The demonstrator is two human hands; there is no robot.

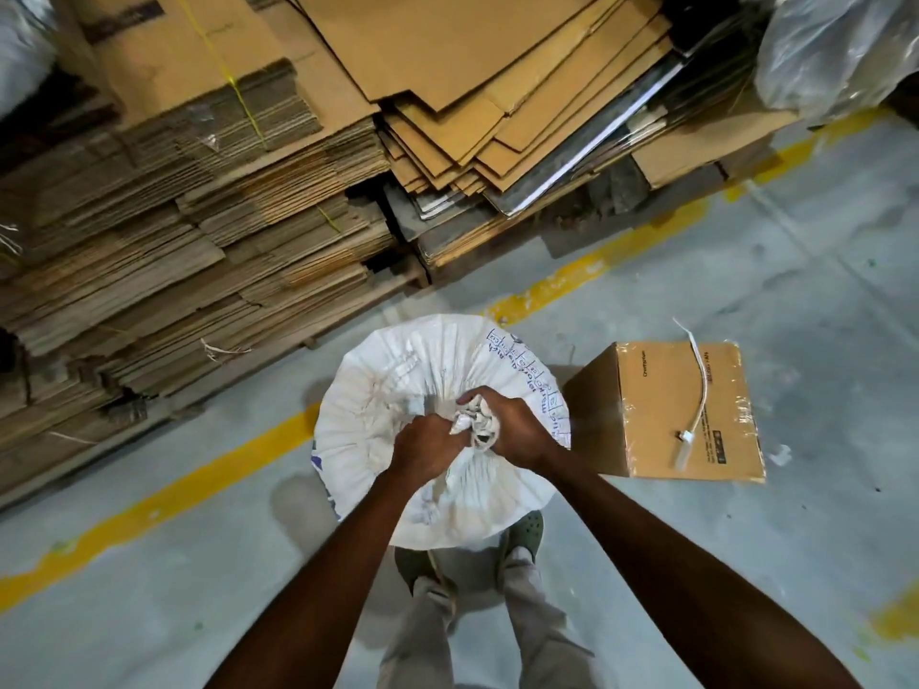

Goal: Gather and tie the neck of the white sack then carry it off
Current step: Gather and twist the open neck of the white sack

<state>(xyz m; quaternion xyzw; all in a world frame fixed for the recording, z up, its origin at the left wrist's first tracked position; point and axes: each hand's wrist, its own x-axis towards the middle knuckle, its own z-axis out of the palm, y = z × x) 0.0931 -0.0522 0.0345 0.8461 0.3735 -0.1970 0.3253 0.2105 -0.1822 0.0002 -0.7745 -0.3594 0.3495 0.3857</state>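
Note:
A full white woven sack (378,405) with blue print stands upright on the grey floor just in front of my feet. Its top is bunched into a neck (472,424) at the centre, with a whitish cord wound around it. My left hand (426,447) is closed on the neck and cord from the left. My right hand (512,427) is closed on the neck from the right, fingers curled over the gathered cloth. The two hands nearly touch.
Tall stacks of flattened cardboard (209,206) fill the area behind and to the left. A sealed brown carton (661,415) sits right of the sack with a white strap (698,390) on top. A yellow floor line (164,499) runs diagonally. Plastic-wrapped goods (835,47) stand far right.

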